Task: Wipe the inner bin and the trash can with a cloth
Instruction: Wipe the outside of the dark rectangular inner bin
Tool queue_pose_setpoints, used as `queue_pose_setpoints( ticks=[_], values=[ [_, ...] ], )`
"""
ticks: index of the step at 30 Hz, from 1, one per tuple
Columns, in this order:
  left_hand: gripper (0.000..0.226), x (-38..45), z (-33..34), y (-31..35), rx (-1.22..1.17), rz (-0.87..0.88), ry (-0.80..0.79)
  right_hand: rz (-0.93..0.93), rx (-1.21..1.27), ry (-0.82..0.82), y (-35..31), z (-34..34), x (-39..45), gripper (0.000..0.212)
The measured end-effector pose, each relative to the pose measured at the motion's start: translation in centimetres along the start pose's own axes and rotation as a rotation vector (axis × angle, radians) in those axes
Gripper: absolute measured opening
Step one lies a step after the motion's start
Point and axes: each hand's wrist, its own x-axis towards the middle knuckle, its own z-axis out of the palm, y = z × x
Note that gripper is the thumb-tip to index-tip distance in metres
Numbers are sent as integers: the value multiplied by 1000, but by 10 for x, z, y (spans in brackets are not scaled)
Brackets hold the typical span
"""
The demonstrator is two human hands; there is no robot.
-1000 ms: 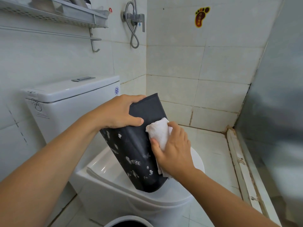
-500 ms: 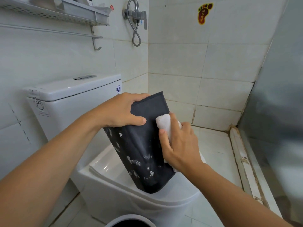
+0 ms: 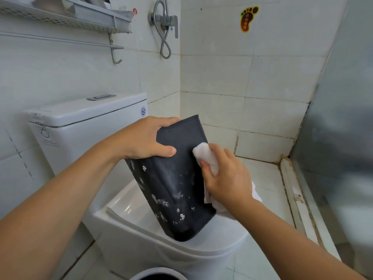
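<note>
**Inner bin tilted on toilet lid, cloth on its side**

Inner bin [image 3: 171,190]: dark grey, rectangular, matte. Upside down, leaning left, one end resting on the closed toilet lid [image 3: 212,245]. White specks and smears over the lower half. Cloth [image 3: 207,156]: white, bunched, pressed against the bin's upper right side. Trash can [image 3: 159,274]: white rounded rim at the bottom edge, dark inside.

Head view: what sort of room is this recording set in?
A small tiled bathroom, most likely in a home: a white toilet with its cistern, a shower mixer and hose on the wall, and a towel rack above.
</note>
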Motion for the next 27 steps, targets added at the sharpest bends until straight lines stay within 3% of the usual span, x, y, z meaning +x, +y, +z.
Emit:
queue_pose_setpoints(
  ticks=[3,5,9,12,14,18,20,23,27],
  values=[
    [66,-1,-3,-4,-22,-25,12,-284,2,-107,-17,-4,-27,39],
    [67,-3,-5,-8,-50,-28,11,-325,-13,-147,-22,-4,-27,37],
    [73,-8,-7,-7,-53,-2,21,-89,-53,-17,-8,-2,5,32],
    [67,-7,-4,-3,-24,6,6,-89,-131,15,-2,-5,9,26],
    [65,-5,-4,-1,-10,-8,-2,-107,-145,11,-4,-8,4,31],
    [66,-3,-3,1,27,-20,-6,179,-36,104,3,-18,18,50],
    [66,-4,-3,4,48,-17,6,96,-190,215,8,-21,27,47],
    [72,-5,-2,9,51,-10,12,-77,-344,208,9,-8,20,45],
    [72,-5,-2,9,54,-11,19,-226,-189,121,-4,19,-6,48]
  ],
)
